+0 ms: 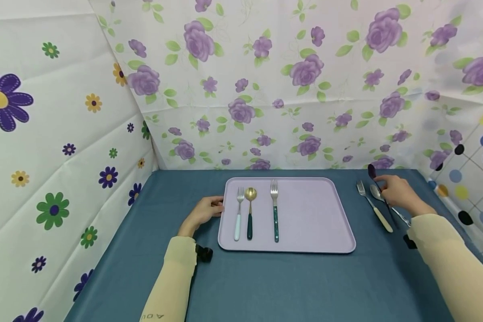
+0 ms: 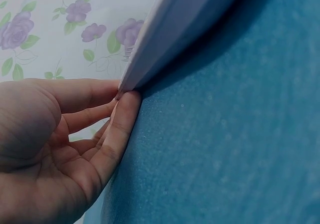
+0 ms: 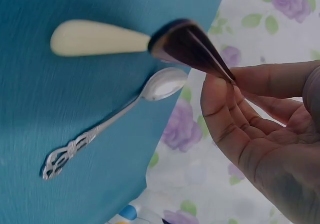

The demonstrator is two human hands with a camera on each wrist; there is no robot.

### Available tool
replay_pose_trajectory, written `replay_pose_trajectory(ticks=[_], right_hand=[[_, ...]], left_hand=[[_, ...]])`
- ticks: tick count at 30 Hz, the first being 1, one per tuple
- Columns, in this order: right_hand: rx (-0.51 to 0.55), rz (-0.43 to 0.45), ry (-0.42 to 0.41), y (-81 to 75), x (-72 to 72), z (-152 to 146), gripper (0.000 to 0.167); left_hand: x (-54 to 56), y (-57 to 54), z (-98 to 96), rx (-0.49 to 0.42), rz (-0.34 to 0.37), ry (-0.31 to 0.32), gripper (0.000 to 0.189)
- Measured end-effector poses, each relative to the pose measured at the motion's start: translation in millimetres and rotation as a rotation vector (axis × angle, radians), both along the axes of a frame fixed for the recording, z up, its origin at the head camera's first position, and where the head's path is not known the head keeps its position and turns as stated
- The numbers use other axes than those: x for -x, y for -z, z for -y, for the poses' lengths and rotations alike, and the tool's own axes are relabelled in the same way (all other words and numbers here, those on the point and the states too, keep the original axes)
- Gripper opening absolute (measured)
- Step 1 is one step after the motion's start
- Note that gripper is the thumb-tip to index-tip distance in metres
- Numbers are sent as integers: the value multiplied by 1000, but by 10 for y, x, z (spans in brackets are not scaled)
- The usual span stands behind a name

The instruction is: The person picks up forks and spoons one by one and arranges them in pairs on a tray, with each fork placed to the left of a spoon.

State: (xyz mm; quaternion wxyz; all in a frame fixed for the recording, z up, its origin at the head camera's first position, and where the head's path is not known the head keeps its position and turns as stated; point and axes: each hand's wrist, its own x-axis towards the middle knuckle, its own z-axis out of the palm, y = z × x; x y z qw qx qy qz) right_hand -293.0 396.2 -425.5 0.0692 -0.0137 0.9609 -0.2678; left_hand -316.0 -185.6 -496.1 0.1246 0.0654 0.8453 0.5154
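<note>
A pale lilac tray (image 1: 310, 214) lies on the table, and my left hand (image 1: 203, 212) pinches its left rim between thumb and fingers. On the tray are a fork with a mint handle (image 1: 237, 226), a gold spoon with a dark green handle (image 1: 250, 226) and a larger fork with a green handle (image 1: 275, 223). Right of the tray, my right hand (image 1: 400, 194) pinches a dark spoon (image 1: 371, 171) by its handle, held above the table. Below it lie a cream-handled fork (image 1: 382, 219) and a silver spoon (image 3: 167, 83) with an openwork handle.
A blue-green cloth (image 1: 290, 286) covers the table. Floral sheeting (image 1: 273, 89) stands behind it, with a flower-printed sheet (image 1: 56, 179) at the left and a dotted one (image 1: 475, 192) at the right.
</note>
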Motion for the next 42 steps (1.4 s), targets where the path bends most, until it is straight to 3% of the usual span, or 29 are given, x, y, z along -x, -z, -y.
replay_pose_trajectory(ticks=[9, 17, 27, 42], right_hand=[[27, 13, -8, 19, 28, 172, 59], [77, 18, -57, -19, 90, 475, 60], [93, 31, -78, -42, 68, 748, 58], [119, -3, -122, 90, 158, 1096, 57]], left_hand=[[13, 17, -1, 2, 2, 6, 47], [-12, -35, 19, 6, 1, -9, 46], [-2, 4, -3, 8, 5, -12, 46], [2, 9, -16, -16, 14, -17, 46]])
